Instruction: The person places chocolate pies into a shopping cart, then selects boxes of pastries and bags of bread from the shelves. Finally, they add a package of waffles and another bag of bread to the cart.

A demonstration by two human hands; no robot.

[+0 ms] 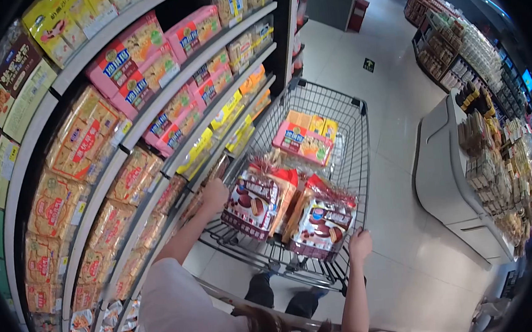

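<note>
A black wire shopping cart (363, 131) stands in front of me. My right hand (360, 244) is closed around its right side near the back corner. My left hand (214, 194) is closed at the cart's left side, close to the lower shelf; what its fingers hold is hidden. Two large clear-wrapped packs with cookie pictures, one pack (253, 204) on the left and one pack (322, 225) on the right, lie in the near part of the cart. Farther in sits a pink snack box (304, 141), with orange and yellow packages (319, 125) beyond it.
A curved shelf unit (85, 49) along my left bears pink boxes (132, 64), wrapped biscuit packs (53, 205) and yellow packages (62, 23). On the right stands a grey display counter (432, 166) piled with packaged goods (487, 156). A tiled aisle floor (384, 96) runs ahead between them.
</note>
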